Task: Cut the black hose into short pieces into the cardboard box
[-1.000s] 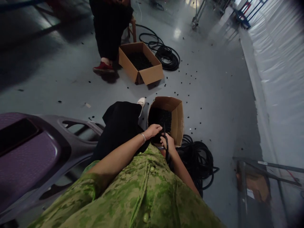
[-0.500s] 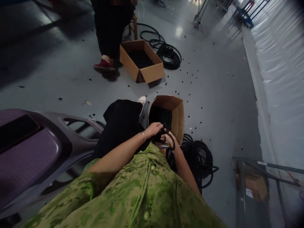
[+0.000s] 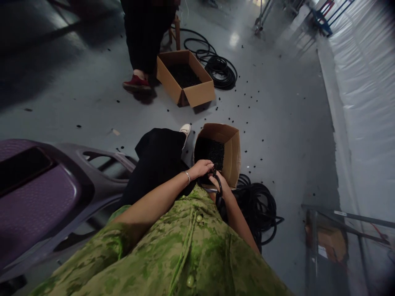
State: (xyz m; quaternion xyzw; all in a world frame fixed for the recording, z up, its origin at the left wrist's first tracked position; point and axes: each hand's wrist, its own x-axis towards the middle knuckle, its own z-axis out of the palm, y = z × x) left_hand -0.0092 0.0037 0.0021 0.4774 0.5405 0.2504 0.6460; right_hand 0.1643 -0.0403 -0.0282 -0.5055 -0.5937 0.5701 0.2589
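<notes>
Over the near side of a cardboard box (image 3: 232, 154), my two hands are close together. My left hand (image 3: 201, 167) is closed in a pinch at the upper end of a black hose (image 3: 219, 186); what its fingertips hold is too small and dark to make out. Around that hose the fingers of my right hand (image 3: 224, 187) are wrapped, and it curves down past the palm. Small black pieces (image 3: 216, 151) lie inside the box. Beside the box at the lower right lies a coil of black hose (image 3: 262, 205), partly behind my right forearm.
A purple plastic stool (image 3: 46, 197) with a dark phone (image 3: 24, 169) on it stands at my left. Ahead are another open box (image 3: 199, 93) of black pieces, a second hose coil (image 3: 220, 72) and a person's red shoe (image 3: 137, 84). Black bits dot the floor.
My right hand has drawn in closer to my left hand, and the hose loop has shifted slightly left and now hangs straighter. My left hand has hardly moved.
</notes>
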